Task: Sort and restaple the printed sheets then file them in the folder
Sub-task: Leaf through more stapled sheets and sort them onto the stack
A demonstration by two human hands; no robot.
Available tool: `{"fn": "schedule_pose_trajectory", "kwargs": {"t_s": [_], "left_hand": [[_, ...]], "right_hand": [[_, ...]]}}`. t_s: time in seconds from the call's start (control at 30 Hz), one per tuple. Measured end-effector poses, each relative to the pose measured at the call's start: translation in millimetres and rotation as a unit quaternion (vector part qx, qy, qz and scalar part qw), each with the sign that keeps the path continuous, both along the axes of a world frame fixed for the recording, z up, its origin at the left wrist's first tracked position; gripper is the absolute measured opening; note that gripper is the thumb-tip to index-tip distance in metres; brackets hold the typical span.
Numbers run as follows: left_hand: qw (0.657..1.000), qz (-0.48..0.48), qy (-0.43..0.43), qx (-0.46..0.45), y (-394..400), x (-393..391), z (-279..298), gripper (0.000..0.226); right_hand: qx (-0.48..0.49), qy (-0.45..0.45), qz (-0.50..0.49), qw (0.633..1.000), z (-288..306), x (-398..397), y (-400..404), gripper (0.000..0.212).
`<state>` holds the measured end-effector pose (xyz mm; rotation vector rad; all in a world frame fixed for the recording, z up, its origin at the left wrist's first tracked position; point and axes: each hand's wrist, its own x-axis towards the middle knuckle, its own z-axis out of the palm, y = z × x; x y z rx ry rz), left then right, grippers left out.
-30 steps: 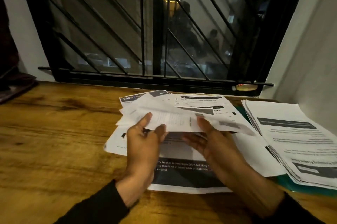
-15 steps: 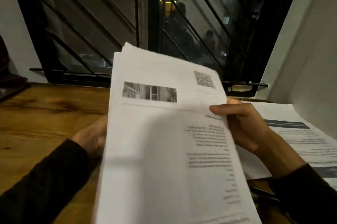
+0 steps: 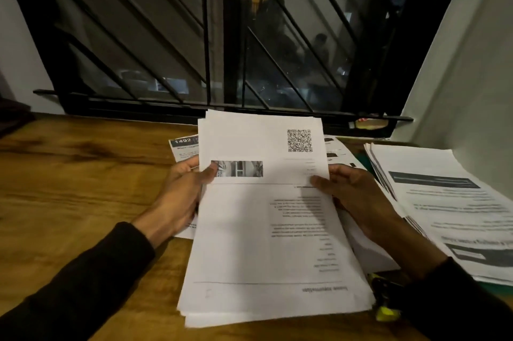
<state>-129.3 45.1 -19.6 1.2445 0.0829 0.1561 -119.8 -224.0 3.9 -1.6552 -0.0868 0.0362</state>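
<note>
Sorting step: left hand [image 3: 180, 190] and right hand [image 3: 352, 193] both gripping stack [image 3: 266, 229] by side edges, holding it over counter [image 3: 69, 188] at 6 o'clock. Second pile [image 3: 449, 201] lying at 3 o'clock. Next, likely: squaring edges, then stapling.

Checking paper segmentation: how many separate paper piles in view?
3. The held stack sits in the centre, gripped by the left hand and right hand. Loose sheets lie under it. The right pile rests on the table. More may be hidden.

Txt on held stack [image 3: 266, 229] blurred, unreadable; stack hides sheets under it; yellow-black obj [image 3: 384, 310] mostly hidden.
</note>
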Motion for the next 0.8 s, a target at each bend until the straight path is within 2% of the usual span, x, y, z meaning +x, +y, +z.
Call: {"fn": "schedule_pose_trajectory", "kwargs": {"t_s": [0.17, 0.27, 0.37, 0.47, 0.63, 0.7, 0.8], "left_hand": [[0.999, 0.022, 0.007, -0.045, 5, 1, 1, 0.023], [0.998, -0.036, 0.022, -0.053, 3, 0, 2, 0.03], [0.995, -0.094, 0.02, -0.012, -1, -5, 4, 0.037], [0.995, -0.098, 0.014, 0.013, -3, -8, 5, 0.036], [0.994, -0.107, 0.027, -0.024, 2, -7, 7, 0.044], [0.994, -0.099, 0.012, -0.034, 0, -7, 7, 0.047], [0.999, -0.039, -0.009, -0.012, 2, -7, 13, 0.046]], "right_hand": [[0.023, -0.007, -0.033, 0.999, -2, 2, 4, 0.017], [0.047, -0.031, -0.084, 0.995, -2, 5, 4, 0.015], [0.063, -0.05, -0.137, 0.987, 0, 7, -1, 0.023], [0.068, -0.054, -0.175, 0.981, 1, 7, -7, 0.027], [0.125, -0.042, -0.215, 0.968, -1, 10, -6, 0.031], [0.167, -0.025, -0.211, 0.963, -1, 10, -6, 0.031], [0.143, 0.003, -0.142, 0.98, 2, 5, -6, 0.026]]}}
